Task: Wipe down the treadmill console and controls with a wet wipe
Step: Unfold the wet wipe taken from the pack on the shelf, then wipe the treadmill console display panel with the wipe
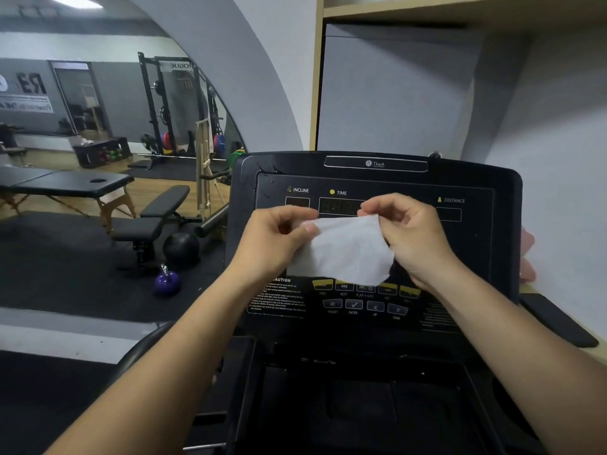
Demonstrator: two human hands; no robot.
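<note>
Before the treadmill console: the wet wipe (pixel 345 251) hung between both hands, spread in front of the black console (pixel 476 192). It hid part of the display row, and its lower edge ended just above the control buttons (pixel 353 304). Whether it touched the panel could not be told.
Wipe, handling: judged very light, limp and damp. It would likely sag, fold onto itself and cling to skin or plastic. It could not break, though so thin a sheet might tear if dragged hard over an edge.
Wipe, where to hold: the top corners suited opening it out. For wiping, a folded pad under flat fingers would probably press better than a loose sheet.
Left hand (pixel 276 238): pinched the wipe's upper left corner, with the thumb (pixel 308 228) laid on the sheet and the other fingers curled behind.
Right hand (pixel 407 234): pinched the upper right corner with bent fingers, the back of the hand outward.
Arms: both bare forearms reached forward and upward from the lower corners of the view, converging on the panel at about the same height.
Console: the labels INCLINE, TIME and DISTANCE were readable, and the readouts were dark.
Step judged: the wipe was being opened out, and wiping had apparently not yet started.
</note>
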